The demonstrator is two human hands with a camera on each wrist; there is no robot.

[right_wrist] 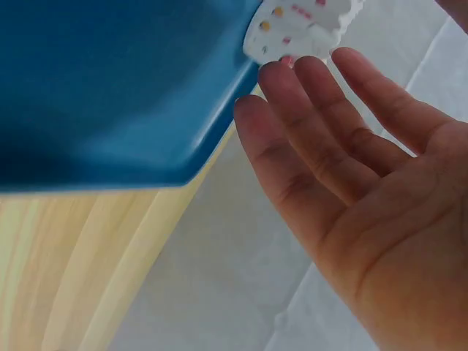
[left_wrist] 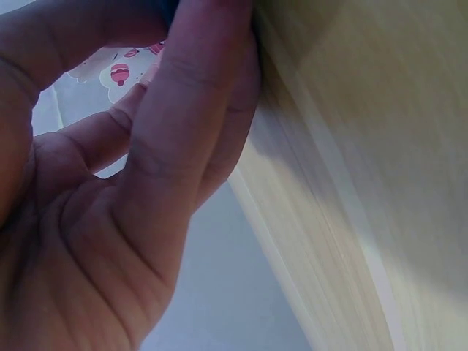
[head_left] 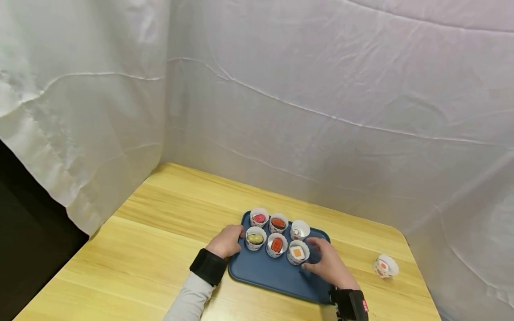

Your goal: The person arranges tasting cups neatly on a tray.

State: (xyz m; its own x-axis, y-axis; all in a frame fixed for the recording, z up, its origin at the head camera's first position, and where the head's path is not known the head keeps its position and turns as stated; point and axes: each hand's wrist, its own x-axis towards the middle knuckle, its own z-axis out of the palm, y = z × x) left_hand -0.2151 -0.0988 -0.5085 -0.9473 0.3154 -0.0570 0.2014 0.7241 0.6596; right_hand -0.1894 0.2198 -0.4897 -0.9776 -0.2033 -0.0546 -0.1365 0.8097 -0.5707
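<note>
A dark blue tray (head_left: 269,274) lies on the table with several patterned paper cups in two rows, each with a small sushi-like piece inside. My left hand (head_left: 228,241) grips the tray's left rim, fingers curled at the edge. Beside the front right cup (head_left: 298,253), which contains a white piece with an orange square, is my right hand (head_left: 328,264). Its thumb and fingers are spread and relaxed; in the right wrist view the fingers (right_wrist: 314,139) look nearly straight near a cup (right_wrist: 296,33). Whether they touch it I cannot tell.
Apart from the tray, one more paper cup (head_left: 386,266) with a white and red piece stands on the wooden table (head_left: 160,249) at the right. White curtains (head_left: 321,89) hang behind and at both sides of the table.
</note>
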